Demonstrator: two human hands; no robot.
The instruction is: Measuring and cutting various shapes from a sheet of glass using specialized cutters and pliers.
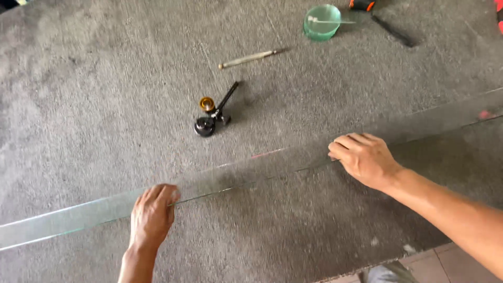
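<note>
Left hand: the left hand was curled over the near edge of the glass strip, fingers pressed together on top, thumb side hidden so can't say if it wrapped under.
Right hand: the right hand sat further along, fingers bent and bunched, knuckles up, pinching the same near edge.
Glass strip: long, narrow, clear, greenish at the edges, lying diagonally across the grey carpeted table, running out of view on both sides.
How far along: looked to me like the strip was already a separate narrow piece, held at two spots; couldn't tell if it was lifted or flat.
Tools: a black cutter tool with a brass cap lay untouched just beyond the strip, a thin metal rod past that.
Far edge: a round green glass dish and a dark handled tool.
</note>
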